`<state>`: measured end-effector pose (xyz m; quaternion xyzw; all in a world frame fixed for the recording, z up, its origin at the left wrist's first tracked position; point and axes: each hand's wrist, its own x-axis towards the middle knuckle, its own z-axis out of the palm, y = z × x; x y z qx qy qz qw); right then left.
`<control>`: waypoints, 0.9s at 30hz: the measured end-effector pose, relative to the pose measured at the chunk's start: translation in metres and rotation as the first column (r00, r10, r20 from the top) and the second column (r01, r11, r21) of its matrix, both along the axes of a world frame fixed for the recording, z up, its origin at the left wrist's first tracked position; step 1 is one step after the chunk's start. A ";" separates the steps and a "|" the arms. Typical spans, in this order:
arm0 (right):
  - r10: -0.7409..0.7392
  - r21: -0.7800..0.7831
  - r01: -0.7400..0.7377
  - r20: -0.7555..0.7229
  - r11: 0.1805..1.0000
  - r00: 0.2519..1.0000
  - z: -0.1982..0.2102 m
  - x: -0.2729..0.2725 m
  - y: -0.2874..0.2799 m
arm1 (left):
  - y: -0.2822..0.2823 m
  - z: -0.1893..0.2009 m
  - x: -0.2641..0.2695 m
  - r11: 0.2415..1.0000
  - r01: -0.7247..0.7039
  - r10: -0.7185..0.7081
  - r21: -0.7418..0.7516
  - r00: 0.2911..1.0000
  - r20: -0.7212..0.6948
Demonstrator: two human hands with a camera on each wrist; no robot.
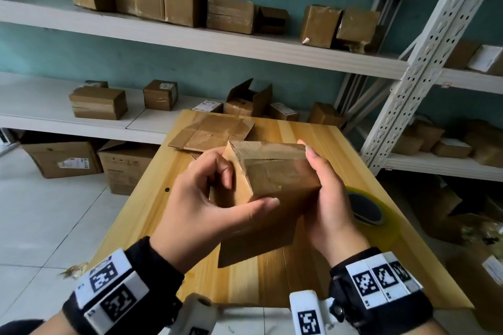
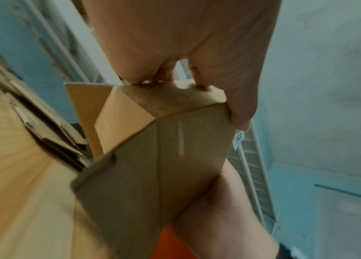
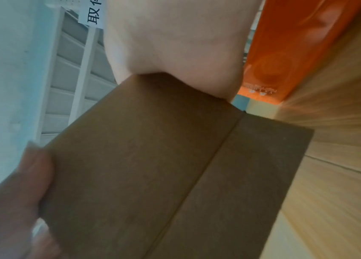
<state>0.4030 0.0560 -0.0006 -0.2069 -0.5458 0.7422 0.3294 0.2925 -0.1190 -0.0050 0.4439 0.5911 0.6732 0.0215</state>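
A small brown cardboard box, taped along its top seam, is held tilted above the wooden table. My left hand grips its left end, thumb along the near edge and fingers curled against the side. My right hand clasps the right end, fingers reaching over the far top edge. The left wrist view shows the box from below with loose bottom flaps. In the right wrist view the box's underside seam fills the picture.
Flattened cardboard lies at the table's far end. A roll of clear tape sits on the table right of my right hand. Shelves with several taped boxes run along the wall. A white metal rack stands at the right.
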 end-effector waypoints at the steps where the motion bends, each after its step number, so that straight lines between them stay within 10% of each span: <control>1: 0.013 0.031 -0.013 0.000 0.999 1.000 0.001 0.000 0.000 | -0.002 0.001 0.000 1.000 0.015 -0.016 0.017 0.999 0.033; 27: 0.029 0.240 -0.013 -0.064 0.971 0.998 0.004 0.007 -0.026 | 0.007 -0.011 -0.008 0.994 -0.104 0.105 -0.032 0.993 0.048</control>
